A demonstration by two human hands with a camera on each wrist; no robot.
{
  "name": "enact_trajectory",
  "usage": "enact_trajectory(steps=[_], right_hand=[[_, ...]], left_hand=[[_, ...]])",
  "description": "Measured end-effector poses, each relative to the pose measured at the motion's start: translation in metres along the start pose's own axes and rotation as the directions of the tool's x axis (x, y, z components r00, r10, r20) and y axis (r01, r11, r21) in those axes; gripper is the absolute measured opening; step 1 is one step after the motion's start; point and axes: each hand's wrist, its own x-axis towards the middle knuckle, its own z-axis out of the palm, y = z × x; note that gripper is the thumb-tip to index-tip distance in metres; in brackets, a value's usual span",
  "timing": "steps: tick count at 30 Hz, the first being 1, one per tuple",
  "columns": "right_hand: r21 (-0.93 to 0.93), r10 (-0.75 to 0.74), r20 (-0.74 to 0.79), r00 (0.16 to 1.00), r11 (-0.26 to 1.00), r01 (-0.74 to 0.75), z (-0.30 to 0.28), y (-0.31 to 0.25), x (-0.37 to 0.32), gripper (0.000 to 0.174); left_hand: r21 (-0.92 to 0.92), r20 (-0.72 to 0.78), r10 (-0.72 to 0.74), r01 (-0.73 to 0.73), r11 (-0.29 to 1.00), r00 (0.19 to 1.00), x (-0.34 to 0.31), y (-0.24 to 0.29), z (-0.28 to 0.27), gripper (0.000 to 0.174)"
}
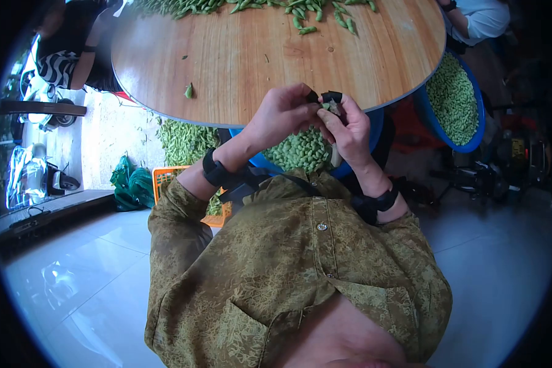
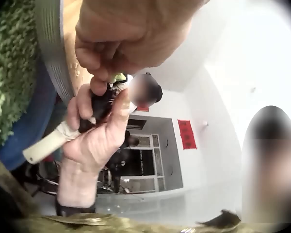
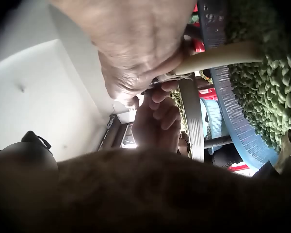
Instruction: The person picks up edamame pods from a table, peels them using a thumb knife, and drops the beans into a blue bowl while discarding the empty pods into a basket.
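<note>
In the head view my left hand (image 1: 282, 113) and right hand (image 1: 351, 132) meet over the near edge of the round table. The right hand grips a tool with a pale handle (image 2: 43, 145); its working end is hidden among the fingers. Black wraps (image 1: 332, 96) cover some fingertips. A small green bean pod (image 2: 119, 77) shows between the hands, at the left hand's curled fingertips, which pinch it. Below the hands stands a blue basket (image 3: 252, 156) of shelled green beans (image 1: 300, 149).
More bean pods (image 1: 184, 6) lie piled along the wooden table's (image 1: 227, 61) far side, with one loose pod (image 1: 189, 91) nearer. Another blue basket (image 1: 479, 126) of beans stands right. An orange crate (image 1: 161, 176) and green bag (image 1: 133, 184) sit left. Other people are at the table.
</note>
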Motion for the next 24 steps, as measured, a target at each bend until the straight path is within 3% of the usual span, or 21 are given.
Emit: enact_trajectory(steps=[3,4,6,7,8,9,10,11,12,13,14,15,17,19,21,24], right_hand=[[-0.017,0.011,0.002,1.000,1.000,-0.011,0.001,-0.001,0.002,0.018],[-0.098,-0.008,0.055,0.998,0.995,0.013,0.000,-0.001,0.002,0.017],[-0.260,-0.028,0.128,0.991,0.964,0.061,-0.002,-0.006,0.001,0.012],[-0.255,-0.024,0.129,0.991,0.965,0.056,-0.007,-0.001,-0.001,0.012],[-0.356,-0.053,0.175,0.983,0.928,0.114,-0.014,0.005,-0.002,0.010],[-0.449,-0.076,0.221,0.972,0.877,0.171,-0.018,0.009,-0.003,0.010],[-0.468,-0.021,0.191,0.981,0.877,0.109,-0.016,0.004,-0.006,0.017],[-0.466,-0.027,0.187,0.982,0.877,0.113,-0.017,0.005,-0.007,0.017],[-0.548,-0.064,0.218,0.974,0.817,0.176,-0.018,0.006,-0.007,0.019],[-0.623,-0.100,0.254,0.962,0.744,0.242,-0.019,0.007,-0.006,0.022],[-0.594,-0.100,0.224,0.969,0.775,0.217,-0.016,0.007,-0.006,0.022],[-0.596,-0.117,0.227,0.967,0.769,0.232,-0.013,0.004,-0.004,0.022],[-0.529,-0.123,0.228,0.966,0.817,0.230,-0.009,-0.003,-0.003,0.019],[-0.593,-0.143,0.347,0.927,0.732,0.335,-0.011,-0.011,-0.001,0.017],[-0.578,-0.113,0.433,0.894,0.727,0.372,-0.014,-0.010,-0.003,0.017],[-0.586,-0.146,0.414,0.898,0.712,0.386,-0.016,-0.005,-0.008,0.014]], left_hand=[[0.010,-0.063,0.046,-0.045,0.999,0.997,-0.009,0.001,-0.007,0.010],[0.007,-0.069,0.045,-0.045,0.999,0.997,-0.016,0.003,-0.013,0.010],[0.452,-0.118,0.283,-0.202,0.869,0.952,-0.038,0.010,-0.031,0.017],[0.557,-0.116,0.357,-0.237,0.796,0.927,-0.048,0.010,-0.043,0.017],[0.764,-0.139,0.226,-0.041,0.644,0.964,-0.063,0.034,-0.051,0.014],[0.887,-0.090,0.324,-0.072,0.456,0.942,-0.072,0.035,-0.067,0.011],[0.969,-0.153,0.281,0.088,0.231,0.948,-0.080,0.041,-0.079,0.009],[0.949,-0.316,0.180,0.310,0.059,0.932,-0.086,0.050,-0.084,0.009],[0.942,-0.335,0.178,0.336,0.026,0.925,-0.086,0.052,-0.093,0.009],[0.932,-0.355,0.181,0.362,-0.006,0.917,-0.084,0.056,-0.097,0.009],[0.965,-0.263,0.172,0.258,0.051,0.950,-0.078,0.060,-0.100,0.011],[0.985,-0.092,0.269,0.048,0.169,0.959,-0.065,0.061,-0.100,0.014],[0.873,-0.046,0.300,-0.107,0.475,0.953,-0.029,0.063,-0.091,0.018],[0.904,0.088,0.409,-0.245,0.351,0.908,0.017,0.058,-0.086,0.016],[0.901,0.139,0.473,-0.309,0.304,0.870,0.067,0.052,-0.081,0.016],[0.949,0.100,0.493,-0.232,0.215,0.864,0.127,0.041,-0.072,0.016]])
